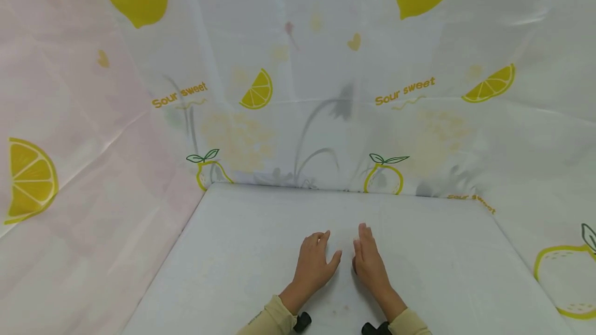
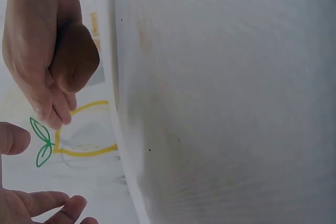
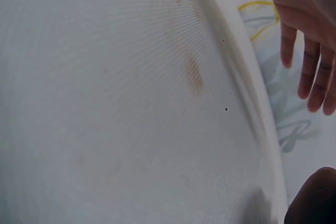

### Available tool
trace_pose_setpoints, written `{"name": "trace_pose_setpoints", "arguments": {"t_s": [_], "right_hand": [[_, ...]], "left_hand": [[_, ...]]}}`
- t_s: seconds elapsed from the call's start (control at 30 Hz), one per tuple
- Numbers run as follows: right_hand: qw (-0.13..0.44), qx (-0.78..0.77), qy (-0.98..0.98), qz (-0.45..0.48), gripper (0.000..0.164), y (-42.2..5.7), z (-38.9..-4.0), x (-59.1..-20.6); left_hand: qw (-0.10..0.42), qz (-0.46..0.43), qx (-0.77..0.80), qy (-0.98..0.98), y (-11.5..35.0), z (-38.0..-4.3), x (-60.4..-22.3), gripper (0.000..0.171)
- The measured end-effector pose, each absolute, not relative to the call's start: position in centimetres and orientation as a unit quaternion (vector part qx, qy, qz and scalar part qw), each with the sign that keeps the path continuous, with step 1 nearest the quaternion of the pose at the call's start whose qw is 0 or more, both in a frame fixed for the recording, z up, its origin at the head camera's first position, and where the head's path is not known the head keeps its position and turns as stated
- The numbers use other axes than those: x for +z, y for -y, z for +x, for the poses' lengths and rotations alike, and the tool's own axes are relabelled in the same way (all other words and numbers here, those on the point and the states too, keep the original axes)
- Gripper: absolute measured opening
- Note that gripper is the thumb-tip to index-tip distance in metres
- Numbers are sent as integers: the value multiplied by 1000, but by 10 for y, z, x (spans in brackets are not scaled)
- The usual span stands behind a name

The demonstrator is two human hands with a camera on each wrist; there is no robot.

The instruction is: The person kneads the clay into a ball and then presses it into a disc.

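In the head view my left hand (image 1: pixel 314 262) is over the white tabletop (image 1: pixel 251 226), its thumb spread from loosely bent fingers. Facing it across a narrow gap is my right hand (image 1: pixel 370 262), fingers pointing away from me. Neither hand holds anything, and the two do not touch. The left wrist view shows the right hand (image 2: pixel 37 51) at upper left, and part of the left hand (image 2: pixel 31 205) at the lower left edge. In the right wrist view the left hand (image 3: pixel 310 30) has its fingers extended, while only a dark part of the right hand (image 3: pixel 315 198) shows.
Behind the tabletop hangs a pale curtain (image 1: pixel 316 133) printed with lemons and lettering; similar cloth covers both sides. Black devices sit at the left wrist (image 1: pixel 302 322) and right wrist (image 1: pixel 376 328). Faint brownish stains (image 3: pixel 194 77) mark the white surface.
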State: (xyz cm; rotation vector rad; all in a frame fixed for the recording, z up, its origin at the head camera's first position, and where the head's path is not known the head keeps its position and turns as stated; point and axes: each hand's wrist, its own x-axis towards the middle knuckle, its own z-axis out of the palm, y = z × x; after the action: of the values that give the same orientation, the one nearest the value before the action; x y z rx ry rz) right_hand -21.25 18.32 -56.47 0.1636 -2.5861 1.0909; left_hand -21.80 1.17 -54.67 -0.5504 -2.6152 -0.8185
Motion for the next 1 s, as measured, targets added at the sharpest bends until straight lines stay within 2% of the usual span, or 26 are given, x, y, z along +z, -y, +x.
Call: {"name": "trace_pose_setpoints", "arguments": {"t_s": [0.27,0.43,0.77,1.0], "right_hand": [[126,266,954,62,50,-177,-219,-567],[106,198,974,28,55,-169,-222,-575],[114,186,976,1,53,-160,-223,-579],[98,170,981,-7,54,-163,-225,-581]], "left_hand": [[170,-196,-277,925,-12,-220,-548,56],[171,-198,-277,924,-11,-220,-549,57],[174,-193,-252,932,-7,-223,-551,61],[153,-182,-242,940,-4,-223,-551,63]]}}
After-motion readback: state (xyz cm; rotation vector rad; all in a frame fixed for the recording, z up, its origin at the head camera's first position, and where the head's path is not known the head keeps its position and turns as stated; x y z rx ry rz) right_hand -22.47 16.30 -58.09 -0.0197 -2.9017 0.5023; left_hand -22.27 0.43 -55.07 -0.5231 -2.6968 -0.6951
